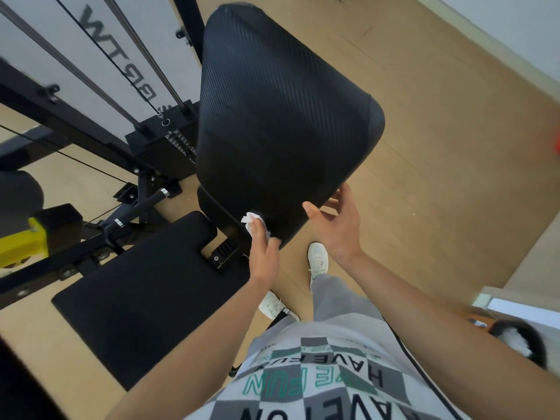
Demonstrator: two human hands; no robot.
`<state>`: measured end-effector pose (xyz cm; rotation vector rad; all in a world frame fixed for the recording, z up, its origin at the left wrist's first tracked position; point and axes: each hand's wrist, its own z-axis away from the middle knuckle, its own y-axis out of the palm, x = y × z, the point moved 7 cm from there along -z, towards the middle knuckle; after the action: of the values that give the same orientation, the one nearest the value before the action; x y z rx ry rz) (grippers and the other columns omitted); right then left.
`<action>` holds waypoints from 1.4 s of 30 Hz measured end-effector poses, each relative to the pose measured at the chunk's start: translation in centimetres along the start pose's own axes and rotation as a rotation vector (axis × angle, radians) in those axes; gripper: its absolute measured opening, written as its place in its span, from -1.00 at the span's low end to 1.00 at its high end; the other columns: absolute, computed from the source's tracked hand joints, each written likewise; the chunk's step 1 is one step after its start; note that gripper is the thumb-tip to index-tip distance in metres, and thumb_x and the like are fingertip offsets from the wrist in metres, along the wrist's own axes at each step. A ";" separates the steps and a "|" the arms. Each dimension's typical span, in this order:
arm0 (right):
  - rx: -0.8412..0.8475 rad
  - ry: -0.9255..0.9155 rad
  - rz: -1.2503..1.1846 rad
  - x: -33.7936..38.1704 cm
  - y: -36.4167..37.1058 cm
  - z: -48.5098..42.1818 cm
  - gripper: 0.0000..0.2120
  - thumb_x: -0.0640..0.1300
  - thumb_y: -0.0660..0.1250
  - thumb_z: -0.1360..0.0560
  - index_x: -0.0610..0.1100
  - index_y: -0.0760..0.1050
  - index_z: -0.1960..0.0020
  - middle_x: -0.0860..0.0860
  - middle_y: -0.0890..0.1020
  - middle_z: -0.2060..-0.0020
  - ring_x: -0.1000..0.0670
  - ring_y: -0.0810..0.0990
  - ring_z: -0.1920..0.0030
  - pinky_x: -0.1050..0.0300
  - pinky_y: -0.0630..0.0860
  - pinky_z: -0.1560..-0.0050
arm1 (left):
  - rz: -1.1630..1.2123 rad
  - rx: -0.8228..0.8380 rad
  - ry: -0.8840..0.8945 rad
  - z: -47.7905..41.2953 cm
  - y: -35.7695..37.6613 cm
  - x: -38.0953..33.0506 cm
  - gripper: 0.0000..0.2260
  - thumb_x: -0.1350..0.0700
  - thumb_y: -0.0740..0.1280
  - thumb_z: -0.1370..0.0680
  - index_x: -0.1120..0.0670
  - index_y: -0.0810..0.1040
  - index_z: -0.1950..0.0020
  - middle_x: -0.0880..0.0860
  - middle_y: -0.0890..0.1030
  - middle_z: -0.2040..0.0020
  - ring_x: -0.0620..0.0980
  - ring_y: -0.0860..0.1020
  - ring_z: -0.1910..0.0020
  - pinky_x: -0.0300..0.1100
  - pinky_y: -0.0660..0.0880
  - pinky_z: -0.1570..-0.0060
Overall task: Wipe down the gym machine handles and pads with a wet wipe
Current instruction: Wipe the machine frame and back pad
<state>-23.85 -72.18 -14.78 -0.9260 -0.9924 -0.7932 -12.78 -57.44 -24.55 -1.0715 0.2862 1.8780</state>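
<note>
Pressing a bunched white wet wipe (252, 222) against the lower edge of the black backrest pad (272, 116), the left hand (264, 245) is lying flat with its fingers (257, 230) straight and close together. That is likely spreading the pressure, so the damp cloth is rubbing the textured vinyl and not sliding off. The wipe is sitting between those fingers and the pad, near the pad's lower left corner, just above the hinge bracket (222, 253) that is joining it to the seat pad (136, 283).

The right hand (336, 227) is hovering at the pad's lower right corner, palm turned inward and fingers loosely spread. Its thumb is reaching the pad's edge and its fingertips are passing behind the rim, seemingly bracing the tilted pad against the other hand's push. How firmly it is touching cannot be told.

Beyond the seat, a black handle (148, 202) with chrome collars is waiting, seemingly unwiped, in front of the weight stack (163, 147).
</note>
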 end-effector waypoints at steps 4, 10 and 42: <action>-0.020 0.007 0.011 0.1 0.1 0.1 -0.50 -0.01 0.54 -0.48 0.23 0.34 -0.26 0.34 0.58 -0.06 0.27 0.60 -0.10 0.31 0.62 -0.04 | -0.051 0.066 -0.003 3.1 2.5 1.4 -0.37 0.05 0.11 -0.66 -0.18 -0.07 -0.68 -0.08 0.00 -0.69 -0.14 0.15 -0.56 -0.20 0.19 -0.38; -0.027 0.012 0.003 0.3 0.2 0.4 -0.52 -0.03 0.54 -0.49 0.27 0.34 -0.23 0.33 0.58 -0.07 0.30 0.59 -0.08 0.40 0.58 0.02 | 0.072 0.029 -0.087 2.3 2.2 1.5 -0.42 0.10 0.13 -0.70 -0.19 -0.01 -0.68 -0.13 0.24 -0.59 -0.09 0.30 -0.49 -0.08 0.26 -0.46; -0.047 0.018 0.000 0.1 0.1 0.2 -0.49 -0.06 0.54 -0.49 0.29 0.35 -0.23 0.31 0.60 -0.08 0.24 0.61 -0.09 0.34 0.61 0.02 | 0.499 -0.050 -0.420 2.5 2.2 2.3 -0.50 0.32 0.11 -0.65 -0.09 0.37 -0.53 0.02 0.43 -0.47 0.09 0.28 -0.55 -0.07 0.17 -0.46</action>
<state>-23.78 -71.97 -14.69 -0.9577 -0.9616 -0.8270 -16.39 -55.74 -25.31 -0.6431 0.2775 2.5121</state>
